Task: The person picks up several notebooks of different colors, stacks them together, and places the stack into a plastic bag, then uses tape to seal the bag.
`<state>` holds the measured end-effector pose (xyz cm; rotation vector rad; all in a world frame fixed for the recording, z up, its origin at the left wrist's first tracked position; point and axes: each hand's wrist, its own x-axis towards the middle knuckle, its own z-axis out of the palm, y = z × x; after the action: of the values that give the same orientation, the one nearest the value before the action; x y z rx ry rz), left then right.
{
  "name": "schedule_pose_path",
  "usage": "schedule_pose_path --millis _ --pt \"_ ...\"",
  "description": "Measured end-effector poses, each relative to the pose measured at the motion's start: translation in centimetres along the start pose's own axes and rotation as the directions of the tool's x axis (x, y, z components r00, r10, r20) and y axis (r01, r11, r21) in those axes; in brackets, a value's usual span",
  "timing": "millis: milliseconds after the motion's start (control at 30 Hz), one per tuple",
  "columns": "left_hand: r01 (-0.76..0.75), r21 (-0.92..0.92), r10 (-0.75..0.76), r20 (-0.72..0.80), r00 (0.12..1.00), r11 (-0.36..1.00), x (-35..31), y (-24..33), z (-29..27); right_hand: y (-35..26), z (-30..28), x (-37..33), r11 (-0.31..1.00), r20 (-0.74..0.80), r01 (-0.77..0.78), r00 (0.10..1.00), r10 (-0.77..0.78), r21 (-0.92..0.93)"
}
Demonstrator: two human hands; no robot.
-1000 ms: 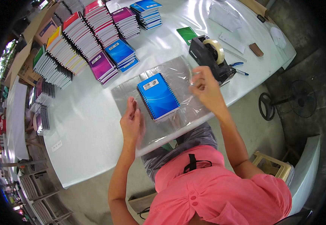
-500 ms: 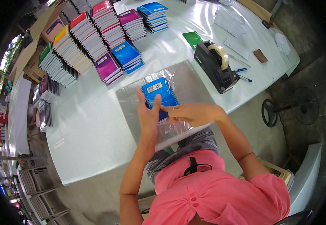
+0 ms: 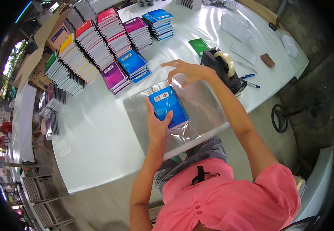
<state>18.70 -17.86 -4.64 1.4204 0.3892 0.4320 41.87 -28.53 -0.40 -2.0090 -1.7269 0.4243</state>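
A blue spiral notebook (image 3: 170,107) with a white label lies on a stack of clear plastic sheets (image 3: 209,109) near the table edge. My left hand (image 3: 159,125) is closed on its left side, thumb across the cover and fingers along the edge. Past the notebook's far edge, my right hand (image 3: 188,72) is raised with its fingers apart and nothing visible in them. Close beyond that wrist stands a black tape dispenser (image 3: 234,82) carrying a roll of tape (image 3: 227,63), partly hidden by my right forearm.
Several stacks of notebooks in purple (image 3: 114,76), blue (image 3: 131,61), red (image 3: 107,15), yellow (image 3: 67,43) and green (image 3: 52,59) fill the far left of the table (image 3: 94,154). A green notebook (image 3: 199,47), pens (image 3: 251,83) and a brown block (image 3: 267,60) lie around the dispenser.
My right hand has left the notebook's lower right side and moved up past its far edge, fingers spreading. My left hand keeps its hold on the notebook.
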Motion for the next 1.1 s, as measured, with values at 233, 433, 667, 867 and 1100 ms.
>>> schedule_pose_path --millis 233,433,667,867,1100 --pt "-0.024 0.003 0.024 0.017 1.0 1.0 0.3 -0.6 -0.1 4.2 -0.4 0.1 0.861 -0.203 -0.271 0.9 0.385 0.43" --pt "0.03 -0.064 -0.031 -0.018 0.999 0.997 -0.2 0.3 0.3 -0.6 3.7 -2.6 0.513 0.069 -0.412 0.825 0.562 0.753" --pt "0.088 -0.081 -0.09 -0.028 0.995 0.993 -0.2 0.1 0.4 3.4 2.6 2.3 -0.354 -0.16 0.198 0.978 0.134 0.914" --pt "0.051 -0.062 -0.052 -0.015 0.999 0.997 -0.1 0.0 0.3 1.6 0.6 1.5 0.59 -0.274 0.146 0.953 0.133 0.794" --pt "0.052 -0.038 -0.052 0.007 0.999 0.998 -0.1 0.3 0.1 3.0 3.7 8.9 0.884 -0.19 0.052 0.981 0.042 0.465"
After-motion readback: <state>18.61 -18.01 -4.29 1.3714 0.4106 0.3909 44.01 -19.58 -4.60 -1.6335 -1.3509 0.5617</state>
